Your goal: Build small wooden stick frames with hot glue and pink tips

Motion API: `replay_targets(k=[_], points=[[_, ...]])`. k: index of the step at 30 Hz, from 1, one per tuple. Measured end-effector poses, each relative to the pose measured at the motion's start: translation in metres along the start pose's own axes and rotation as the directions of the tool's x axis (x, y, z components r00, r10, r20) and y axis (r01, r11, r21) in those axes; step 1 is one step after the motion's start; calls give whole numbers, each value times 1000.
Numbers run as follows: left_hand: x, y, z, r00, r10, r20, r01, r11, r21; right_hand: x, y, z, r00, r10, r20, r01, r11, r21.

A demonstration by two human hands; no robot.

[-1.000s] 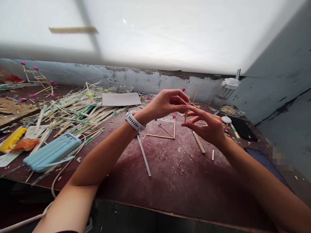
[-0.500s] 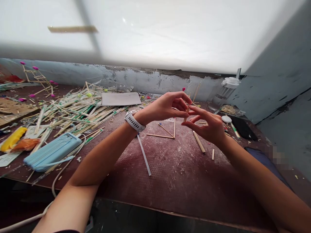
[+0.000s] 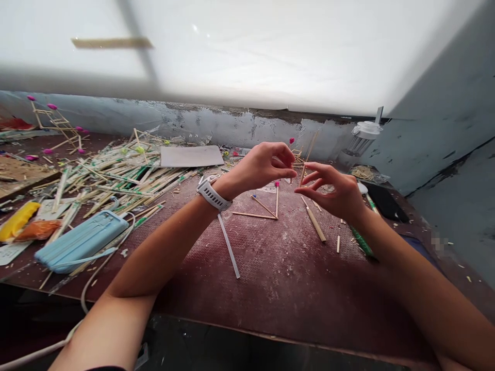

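Note:
My left hand [image 3: 268, 166], with a white watch [image 3: 214, 194] at its wrist, is closed in a pinch; a short wooden stick [image 3: 291, 181] shows just below its fingertips. Close by on the right, my right hand [image 3: 332, 189] grips another short wooden stick [image 3: 302, 175] between thumb and fingers. A small gap separates the two hands above the table. Beneath them, several thin sticks form an angular frame [image 3: 277, 206] with a pink blob at one tip. A wood-handled tool [image 3: 317, 226] lies below my right hand, beside a small loose stick piece [image 3: 338, 244].
A pile of sticks [image 3: 116, 178] and a light blue device with a cable [image 3: 83, 241] cover the left. A pink-jointed stick structure [image 3: 58, 123] stands behind. A grey board [image 3: 192, 156] lies at the back. A lidded bottle [image 3: 363, 136] and black phone [image 3: 388, 202] are right.
My hands have moved apart, from meeting around the sticks to holding one each with a gap between. My right hand has shifted slightly right, and a green item beneath its forearm now shows.

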State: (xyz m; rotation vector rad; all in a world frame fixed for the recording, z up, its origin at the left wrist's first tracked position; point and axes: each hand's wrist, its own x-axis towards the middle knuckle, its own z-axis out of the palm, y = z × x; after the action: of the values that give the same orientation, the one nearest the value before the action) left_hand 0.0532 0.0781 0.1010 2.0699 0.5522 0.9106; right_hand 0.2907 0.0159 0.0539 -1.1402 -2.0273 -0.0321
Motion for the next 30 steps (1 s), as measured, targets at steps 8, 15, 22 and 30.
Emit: replay_targets(k=[8,15,22,30], points=[[0,1,4,999,31,23,-34,993,117,-3,73,-21,663,621,418,-380,760,-527],[-1,1,4,993,21,112,-37,989,140,-14,102,-34,547,648,530,-480,762,-435],[-7,14,9,981,34,190,-86,958,272,-9,85,-25,578,625,524,-492,780,-387],[-8,17,17,946,71,318,-230,837,497,-6,70,4,730,518,446,-384,851,-360]])
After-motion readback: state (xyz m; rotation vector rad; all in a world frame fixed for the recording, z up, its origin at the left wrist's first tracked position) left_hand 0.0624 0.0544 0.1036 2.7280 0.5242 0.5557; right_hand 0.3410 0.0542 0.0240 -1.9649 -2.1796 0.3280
